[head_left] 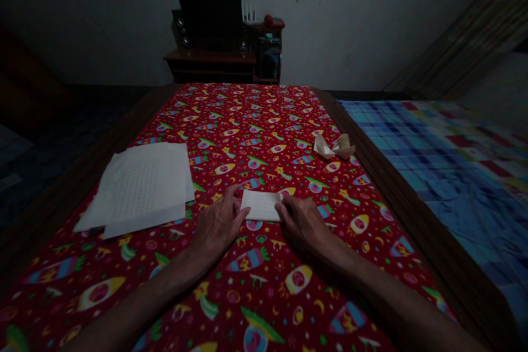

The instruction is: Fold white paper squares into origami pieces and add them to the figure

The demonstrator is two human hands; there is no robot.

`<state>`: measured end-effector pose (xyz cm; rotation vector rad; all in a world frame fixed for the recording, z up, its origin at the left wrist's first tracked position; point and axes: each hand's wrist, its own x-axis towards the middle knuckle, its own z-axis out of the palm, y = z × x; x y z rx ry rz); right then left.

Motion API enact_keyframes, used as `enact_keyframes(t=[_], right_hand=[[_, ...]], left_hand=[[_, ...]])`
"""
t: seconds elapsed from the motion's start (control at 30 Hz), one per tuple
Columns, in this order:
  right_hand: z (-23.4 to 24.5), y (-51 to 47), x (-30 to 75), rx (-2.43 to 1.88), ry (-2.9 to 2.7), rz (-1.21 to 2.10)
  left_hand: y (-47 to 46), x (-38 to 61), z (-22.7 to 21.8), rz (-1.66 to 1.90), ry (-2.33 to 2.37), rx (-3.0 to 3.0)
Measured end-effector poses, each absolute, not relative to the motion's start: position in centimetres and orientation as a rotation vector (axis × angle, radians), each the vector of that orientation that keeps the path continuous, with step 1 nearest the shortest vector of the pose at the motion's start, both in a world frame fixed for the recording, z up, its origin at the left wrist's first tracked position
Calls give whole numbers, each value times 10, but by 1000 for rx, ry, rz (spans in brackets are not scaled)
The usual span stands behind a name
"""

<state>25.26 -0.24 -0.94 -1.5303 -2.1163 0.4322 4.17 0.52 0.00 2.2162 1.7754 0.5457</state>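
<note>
A small folded piece of white paper (261,205) lies flat on a red patterned cloth (256,137). My left hand (218,221) rests at the paper's left edge, its fingers curled and its thumb pressing on the paper. At the paper's right edge sits my right hand (300,219), fingers bent and fingertips pinching or pressing that edge. Both forearms reach in from the bottom of the view.
A loose stack of white sheets (142,187) lies to the left. A folded paper figure (334,146) sits at the cloth's right side. A blue checked mattress (445,159) lies to the right. A dark cabinet with a screen (223,38) stands against the far wall.
</note>
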Motion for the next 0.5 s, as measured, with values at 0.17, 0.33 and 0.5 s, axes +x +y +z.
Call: enact_keyframes(t=[0.17,0.33,0.5], right_hand=[[-11,-1,254,-1547,-2121,429],[-14,0,255,-1543,-2136,426],[-15,2,255,-1526,-2125,425]], left_hand=[[5,40,-4,588,1748,2453],[6,40,-4,647,1440,2808],[0,46,-10,612,1077,2918]])
